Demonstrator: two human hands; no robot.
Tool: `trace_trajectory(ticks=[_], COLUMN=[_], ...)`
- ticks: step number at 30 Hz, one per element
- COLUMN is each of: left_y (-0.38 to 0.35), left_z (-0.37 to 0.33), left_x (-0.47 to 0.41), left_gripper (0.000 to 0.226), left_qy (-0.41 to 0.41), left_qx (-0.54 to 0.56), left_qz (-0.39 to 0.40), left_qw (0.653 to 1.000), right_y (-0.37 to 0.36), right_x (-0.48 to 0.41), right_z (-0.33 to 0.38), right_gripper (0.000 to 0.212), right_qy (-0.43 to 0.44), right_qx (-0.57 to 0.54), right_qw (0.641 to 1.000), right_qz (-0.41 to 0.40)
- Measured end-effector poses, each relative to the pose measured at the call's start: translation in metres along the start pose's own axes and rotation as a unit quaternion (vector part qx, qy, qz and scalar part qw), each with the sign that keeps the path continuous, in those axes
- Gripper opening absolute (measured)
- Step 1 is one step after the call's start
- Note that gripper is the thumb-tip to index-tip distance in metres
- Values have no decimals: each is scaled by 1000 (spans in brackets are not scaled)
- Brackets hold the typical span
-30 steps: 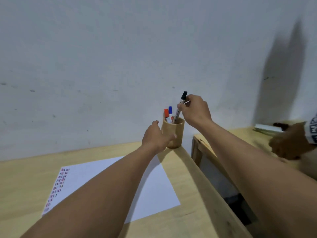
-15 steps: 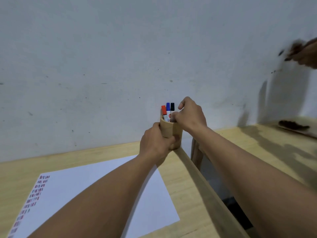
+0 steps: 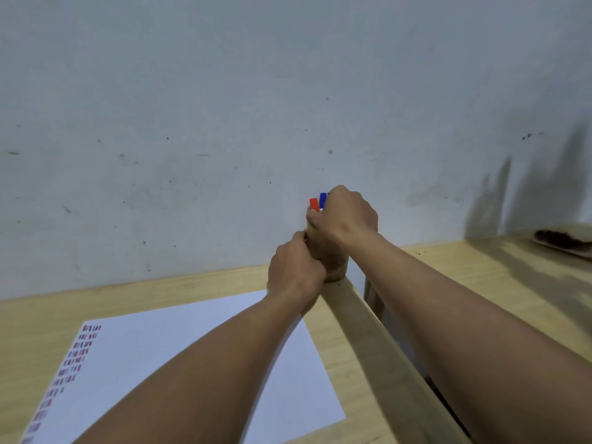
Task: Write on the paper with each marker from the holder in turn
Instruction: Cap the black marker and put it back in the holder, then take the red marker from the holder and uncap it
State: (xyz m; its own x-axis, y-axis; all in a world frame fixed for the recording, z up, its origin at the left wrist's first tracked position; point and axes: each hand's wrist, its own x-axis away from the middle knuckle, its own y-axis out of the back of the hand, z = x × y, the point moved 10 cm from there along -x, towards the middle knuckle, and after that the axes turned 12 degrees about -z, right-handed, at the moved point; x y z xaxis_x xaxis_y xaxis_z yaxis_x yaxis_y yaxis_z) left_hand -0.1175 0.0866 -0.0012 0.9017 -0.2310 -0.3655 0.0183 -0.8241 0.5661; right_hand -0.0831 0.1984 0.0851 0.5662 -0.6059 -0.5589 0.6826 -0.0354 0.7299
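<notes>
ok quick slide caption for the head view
Left hand grips the wooden holder while right hand covers its markers, beside the paper.

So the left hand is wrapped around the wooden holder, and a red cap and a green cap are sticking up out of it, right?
Not quite: in the head view the caps are red and blue, not green. The left hand does grip the wooden holder.

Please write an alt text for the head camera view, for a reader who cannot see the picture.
Two bare hands meet at a wooden marker holder at the table's far edge: the left hand wraps its side, the right hand covers its top. A red cap and a blue cap show above. White paper lies nearer.
</notes>
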Motion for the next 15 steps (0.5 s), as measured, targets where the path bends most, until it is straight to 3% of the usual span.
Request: trace_trajectory(ticks=[5, 10, 15], left_y=[2, 20, 86], left_z=[-3, -3, -7], left_x=[3, 4, -2], left_gripper=[38, 63, 59], left_qy=[-1, 2, 9], left_qx=[-2, -5, 49], left_qz=[11, 33, -42], left_qw=[1000, 999, 998], right_y=[19, 60, 99], right_x=[2, 2, 7], right_z=[11, 33, 64], right_gripper=[29, 20, 14], right_qy=[36, 82, 116], right_qx=[-33, -74, -185], right_qw=[998, 989, 971], right_qz=[-45, -98, -100])
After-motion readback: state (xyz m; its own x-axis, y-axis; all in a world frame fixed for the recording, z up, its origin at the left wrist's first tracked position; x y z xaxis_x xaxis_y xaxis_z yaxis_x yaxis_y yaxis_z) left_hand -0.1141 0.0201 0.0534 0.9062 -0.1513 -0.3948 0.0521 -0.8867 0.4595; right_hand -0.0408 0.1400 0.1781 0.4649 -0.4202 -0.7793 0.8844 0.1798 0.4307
